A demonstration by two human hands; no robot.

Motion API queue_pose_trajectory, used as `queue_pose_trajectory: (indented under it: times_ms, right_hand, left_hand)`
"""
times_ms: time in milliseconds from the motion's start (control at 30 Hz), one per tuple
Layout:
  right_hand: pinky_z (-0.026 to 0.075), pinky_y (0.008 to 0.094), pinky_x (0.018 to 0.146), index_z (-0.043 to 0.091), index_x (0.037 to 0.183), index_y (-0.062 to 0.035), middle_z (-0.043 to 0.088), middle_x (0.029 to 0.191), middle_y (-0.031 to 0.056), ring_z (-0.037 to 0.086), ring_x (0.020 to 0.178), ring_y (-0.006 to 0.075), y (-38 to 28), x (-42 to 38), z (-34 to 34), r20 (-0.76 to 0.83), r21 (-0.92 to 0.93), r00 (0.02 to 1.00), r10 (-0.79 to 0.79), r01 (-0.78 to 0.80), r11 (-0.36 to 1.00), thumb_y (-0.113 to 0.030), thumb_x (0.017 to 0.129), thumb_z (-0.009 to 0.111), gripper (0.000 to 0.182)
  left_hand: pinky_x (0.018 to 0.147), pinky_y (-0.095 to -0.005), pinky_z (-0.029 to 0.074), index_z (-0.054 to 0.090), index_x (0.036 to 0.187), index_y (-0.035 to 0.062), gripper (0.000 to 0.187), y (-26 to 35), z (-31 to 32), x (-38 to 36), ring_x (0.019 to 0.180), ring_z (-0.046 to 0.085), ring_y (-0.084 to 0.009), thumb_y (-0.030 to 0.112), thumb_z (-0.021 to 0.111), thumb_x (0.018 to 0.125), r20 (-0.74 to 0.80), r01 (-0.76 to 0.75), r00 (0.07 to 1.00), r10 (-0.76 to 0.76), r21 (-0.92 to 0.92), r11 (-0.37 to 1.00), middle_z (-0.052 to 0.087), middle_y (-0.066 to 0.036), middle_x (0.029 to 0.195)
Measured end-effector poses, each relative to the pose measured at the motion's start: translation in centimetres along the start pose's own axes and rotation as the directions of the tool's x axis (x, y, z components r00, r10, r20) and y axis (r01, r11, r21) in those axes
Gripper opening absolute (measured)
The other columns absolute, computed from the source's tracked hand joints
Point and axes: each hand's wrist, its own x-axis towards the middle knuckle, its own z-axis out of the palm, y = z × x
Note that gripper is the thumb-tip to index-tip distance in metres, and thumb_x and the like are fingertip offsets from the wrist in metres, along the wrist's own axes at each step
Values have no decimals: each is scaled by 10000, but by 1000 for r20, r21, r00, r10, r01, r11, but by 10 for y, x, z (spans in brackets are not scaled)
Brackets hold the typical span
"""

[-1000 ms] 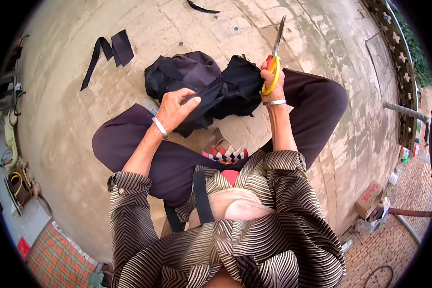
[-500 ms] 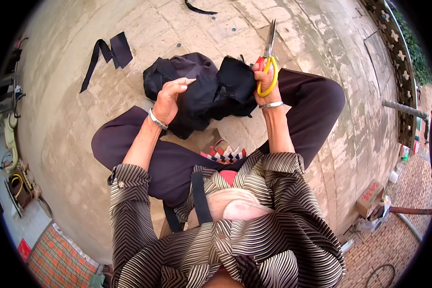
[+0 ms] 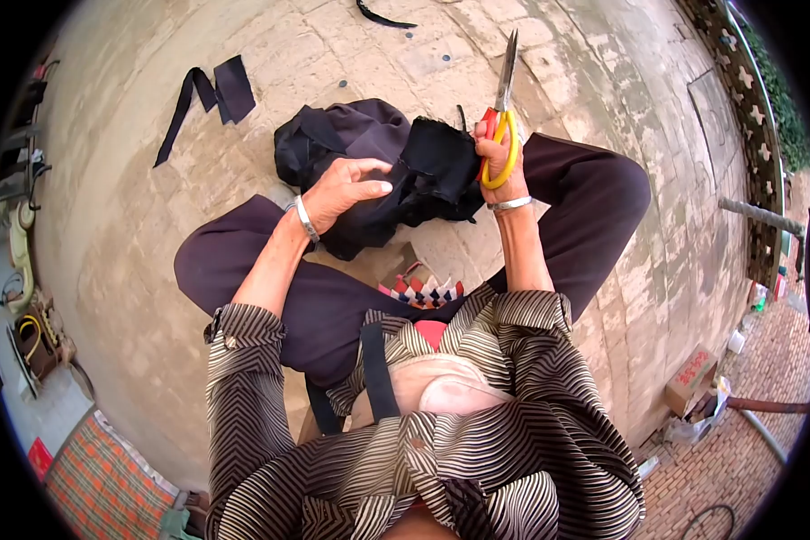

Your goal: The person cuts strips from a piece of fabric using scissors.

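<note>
Dark cloth (image 3: 378, 216) bunches on the paving (image 3: 126, 297) in front of the person: the left hand (image 3: 342, 187) is at it, thumb and fingers parted slightly, any grip impossible to tell. The right hand (image 3: 501, 166) wraps firmly round 1 pair of scissors (image 3: 505, 94), blades pointing away; farther out, 1 thin black strip (image 3: 385, 17) lies beyond.

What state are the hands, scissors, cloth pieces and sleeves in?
Scissors: blades closed or nearly, pointing away
Right hand: closed round scissors handles
Left hand: thumb and forefinger apart; other fingers' grip unclear
Dark cloth: bunched, ragged-edged
Wide-ended strip: bent, on ground
Thin strip: curved, on ground
Sleeves: rolled up
</note>
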Motion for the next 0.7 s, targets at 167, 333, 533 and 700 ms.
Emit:
queue_pose_trajectory:
  times_ms: [167,333,533,700]
  right_hand:
    - [386,201,653,567,862,-48,525,752,-6,481,689,98,-2,-4,-6,34,-218,998,52,-44,975,4,696,597,177]
    - [328,192,522,531,874,-62,477,715,-33,415,586,50,8,-7,0,119,-281,992,-46,78,957,27,720,586,186]
    - [343,177,583,573,864,-56,569,779,5,461,650,58,-3,-12,6,32,-208,999,11,-4,978,-12,708,572,162]
    - [378,179,603,566,883,-43,591,785,17,498,656,76,1,-8,0,79,-253,997,-17,36,967,0,712,567,177]
  left_hand:
    - [757,-186,421,639,863,12,89,3,3,1,830,546,-40,99,623,859,-54,-55,997,59,75,996,633,37,925]
    - [742,-199,446,597,834,-8,93,0,1,5,801,599,-103,30,512,839,-163,-290,945,284,-11,957,678,-42,884]
    - [674,-235,485,611,916,-7,121,2,-3,3,714,608,-98,41,519,855,-45,-123,992,114,-326,937,652,-40,824]
    - [681,-235,487,626,949,-12,133,8,5,1,706,610,-96,93,613,867,-139,-89,988,63,-196,976,662,-40,816]
